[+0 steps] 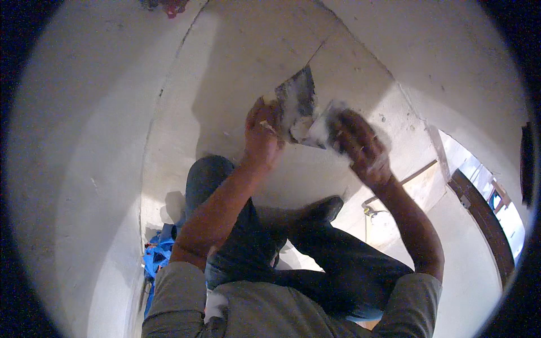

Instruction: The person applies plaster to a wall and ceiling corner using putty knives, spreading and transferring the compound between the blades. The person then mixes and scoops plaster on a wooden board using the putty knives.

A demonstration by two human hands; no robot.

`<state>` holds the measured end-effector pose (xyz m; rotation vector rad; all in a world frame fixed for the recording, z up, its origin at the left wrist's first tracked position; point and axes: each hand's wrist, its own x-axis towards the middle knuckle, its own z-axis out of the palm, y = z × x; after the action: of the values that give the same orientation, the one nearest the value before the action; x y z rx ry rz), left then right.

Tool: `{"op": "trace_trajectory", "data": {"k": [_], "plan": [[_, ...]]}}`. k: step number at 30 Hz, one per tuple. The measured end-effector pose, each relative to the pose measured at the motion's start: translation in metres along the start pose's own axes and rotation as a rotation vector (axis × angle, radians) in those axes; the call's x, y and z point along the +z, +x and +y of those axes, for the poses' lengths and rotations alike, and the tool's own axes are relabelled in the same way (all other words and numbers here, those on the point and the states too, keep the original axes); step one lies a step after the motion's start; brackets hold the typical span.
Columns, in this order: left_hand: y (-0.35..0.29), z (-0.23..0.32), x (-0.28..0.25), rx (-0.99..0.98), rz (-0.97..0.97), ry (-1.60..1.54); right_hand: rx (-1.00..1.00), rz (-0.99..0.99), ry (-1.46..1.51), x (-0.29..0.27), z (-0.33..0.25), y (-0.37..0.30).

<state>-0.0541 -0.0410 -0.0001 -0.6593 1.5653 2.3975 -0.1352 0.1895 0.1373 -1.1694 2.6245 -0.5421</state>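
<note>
My left hand (263, 132) is closed around a wide putty knife. Its broad dark blade (298, 96) is smeared with pale putty and faces up toward me. A lump of whitish putty (301, 128) sits near the blade's lower part. Facing it, my right hand (360, 143) is curled around a pale flat scraper (320, 127), which meets or overlaps the blade's right side. Motion blurs the right hand and scraper, so the scraper's exact shape and handle cannot be made out.
I sit with bent legs in dark trousers (349, 259) on a pale floor (248, 45), close to pale walls (84, 141). Blue cloth or bag material (158, 250) lies at my left. To the right are a ledge (414, 194) and a dark-framed opening (482, 211).
</note>
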Motion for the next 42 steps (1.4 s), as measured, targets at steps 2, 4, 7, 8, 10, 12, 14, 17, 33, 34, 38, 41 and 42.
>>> {"op": "trace_trajectory", "data": {"k": [2, 4, 7, 8, 10, 12, 14, 17, 33, 34, 38, 41, 42], "plan": [[0.009, 0.010, -0.001, 0.106, -0.075, 0.448, 0.044, -0.079, -0.101, -0.009, 0.030, -0.014], [0.017, 0.055, 0.007, 0.673, -0.048, 1.459, 0.052, -0.100, -0.123, -0.022, 0.046, -0.021], [0.016, 0.072, 0.021, 0.140, -0.046, 0.457, 0.009, -0.093, -0.104, -0.069, 0.037, 0.005], [0.014, 0.070, 0.020, -0.028, 0.001, 0.117, -0.022, -0.147, -0.107, -0.078, 0.030, 0.016], [0.017, 0.051, 0.005, -0.107, -0.029, 0.324, -0.061, -0.207, -0.101, -0.083, 0.018, 0.036], [0.026, 0.040, -0.005, 0.395, -0.095, 0.757, -0.271, -0.397, -0.223, -0.088, 0.011, 0.047], [0.024, 0.036, -0.009, 0.929, -0.135, 1.113, -0.288, -0.380, -0.195, -0.082, 0.007, 0.047], [0.027, 0.049, 0.011, 0.101, -0.298, 0.583, -0.291, -0.356, -0.175, -0.068, 0.003, 0.043], [0.021, 0.043, -0.001, 0.085, -0.303, 0.461, -0.416, -0.370, -0.349, -0.053, -0.016, 0.051], [0.021, 0.041, -0.004, 0.169, -0.269, 0.444, -0.416, -0.366, -0.348, -0.051, -0.016, 0.048], [0.024, 0.064, 0.001, -0.062, -0.388, 0.678, -0.302, -0.439, -0.249, -0.050, -0.015, 0.042], [0.029, 0.058, -0.001, -0.163, -0.380, 0.481, -0.199, -0.515, -0.194, -0.057, -0.015, 0.049], [0.030, 0.060, 0.001, -0.203, -0.298, 0.430, -0.111, -0.578, -0.154, -0.060, -0.013, 0.049]]}}
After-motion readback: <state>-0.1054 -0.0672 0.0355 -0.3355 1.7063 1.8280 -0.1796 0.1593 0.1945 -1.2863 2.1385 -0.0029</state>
